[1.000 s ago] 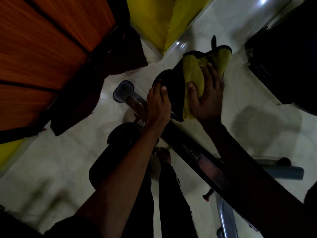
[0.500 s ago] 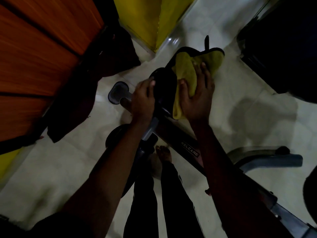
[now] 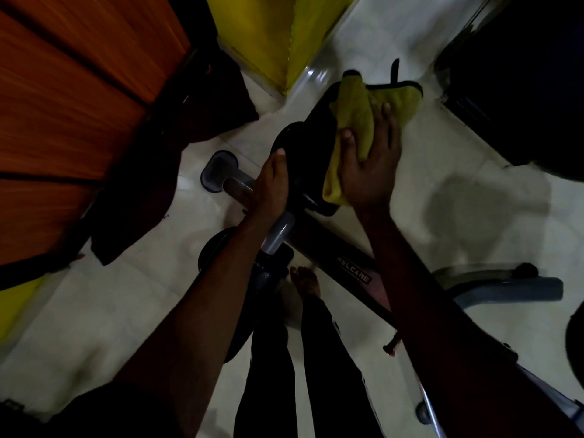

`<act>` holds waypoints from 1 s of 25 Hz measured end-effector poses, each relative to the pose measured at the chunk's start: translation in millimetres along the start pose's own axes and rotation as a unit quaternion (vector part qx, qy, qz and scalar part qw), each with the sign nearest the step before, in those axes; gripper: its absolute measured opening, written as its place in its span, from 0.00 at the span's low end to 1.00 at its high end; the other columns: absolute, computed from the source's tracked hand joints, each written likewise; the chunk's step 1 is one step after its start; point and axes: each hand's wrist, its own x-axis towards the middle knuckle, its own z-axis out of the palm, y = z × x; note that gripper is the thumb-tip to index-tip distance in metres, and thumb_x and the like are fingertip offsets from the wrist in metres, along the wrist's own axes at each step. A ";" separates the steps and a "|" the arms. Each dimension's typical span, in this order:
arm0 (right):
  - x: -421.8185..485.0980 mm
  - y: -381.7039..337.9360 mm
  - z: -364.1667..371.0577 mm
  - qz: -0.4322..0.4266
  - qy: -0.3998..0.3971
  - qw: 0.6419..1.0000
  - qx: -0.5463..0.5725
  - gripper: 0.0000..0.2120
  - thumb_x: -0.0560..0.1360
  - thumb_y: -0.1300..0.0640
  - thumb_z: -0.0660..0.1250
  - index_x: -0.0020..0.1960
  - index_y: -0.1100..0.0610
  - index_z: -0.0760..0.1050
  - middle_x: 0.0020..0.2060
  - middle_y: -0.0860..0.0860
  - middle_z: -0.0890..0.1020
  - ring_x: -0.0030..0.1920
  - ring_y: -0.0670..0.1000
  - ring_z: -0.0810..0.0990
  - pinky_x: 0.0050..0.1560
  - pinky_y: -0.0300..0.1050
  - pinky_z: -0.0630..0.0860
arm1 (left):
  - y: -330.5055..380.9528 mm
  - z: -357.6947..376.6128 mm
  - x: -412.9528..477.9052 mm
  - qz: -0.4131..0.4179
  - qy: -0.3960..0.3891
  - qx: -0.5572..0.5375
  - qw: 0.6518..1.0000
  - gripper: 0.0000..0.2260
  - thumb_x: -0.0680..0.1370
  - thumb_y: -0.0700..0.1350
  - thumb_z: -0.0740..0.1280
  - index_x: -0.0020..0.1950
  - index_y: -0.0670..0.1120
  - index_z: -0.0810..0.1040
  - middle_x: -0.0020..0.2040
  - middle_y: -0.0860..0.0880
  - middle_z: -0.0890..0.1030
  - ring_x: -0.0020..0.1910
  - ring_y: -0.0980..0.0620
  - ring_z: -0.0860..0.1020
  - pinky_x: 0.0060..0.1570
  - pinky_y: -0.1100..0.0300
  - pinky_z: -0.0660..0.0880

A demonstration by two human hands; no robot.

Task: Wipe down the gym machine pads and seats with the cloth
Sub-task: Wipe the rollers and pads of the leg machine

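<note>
Cloth: yellow-green, draped over the top of the black pad. Its long axis ran from 7 o'clock to 1 o'clock, with one bunched corner sticking up toward 12.
Pad: it slanted the same way as the cloth, its far end pointing to 1 o'clock. It sat just past the picture's middle, at 1 o'clock.
Right hand: my right hand lay flat on the cloth, fingers straight and spread and thumb across the near fold, pressing it onto the pad.
Left hand: my left hand gripped the pad's rounded edge at 9 o'clock, fingers curled over it.
Frame bar: the dark frame bar, marked WELCARE, ran from under the pad toward 5 o'clock.
Floor: the pale floor lay below, with my bare foot on it at 6 o'clock of the pad.
</note>
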 end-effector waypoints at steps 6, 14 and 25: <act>-67.3 -18.0 2.3 0.040 -0.056 0.997 0.033 0.30 0.80 0.47 0.65 0.77 0.59 0.65 0.76 0.57 0.65 0.77 0.55 0.63 0.75 0.57 0.62 | 7.6 -1.3 4.9 -0.077 -0.019 -0.019 0.997 0.23 0.85 0.53 0.51 0.75 0.42 0.66 0.77 0.43 0.61 0.76 0.48 0.57 0.69 0.68 0.50; 0.2 10.3 2.9 0.321 0.019 0.917 0.237 0.24 0.83 0.46 0.60 0.76 0.54 0.64 0.64 0.46 0.75 0.63 0.46 0.76 0.67 0.41 0.68 | -7.5 4.0 -9.7 0.302 0.087 0.203 0.927 0.20 0.84 0.50 0.56 0.72 0.41 0.71 0.68 0.41 0.75 0.67 0.46 0.73 0.66 0.63 0.65; 0.1 -8.3 3.2 -0.012 -0.054 0.998 -0.037 0.28 0.79 0.43 0.63 0.75 0.53 0.69 0.74 0.57 0.68 0.75 0.61 0.65 0.73 0.62 0.63 | 5.4 0.3 9.1 0.130 0.078 0.198 0.968 0.20 0.85 0.52 0.56 0.70 0.42 0.72 0.67 0.41 0.74 0.67 0.45 0.72 0.62 0.63 0.62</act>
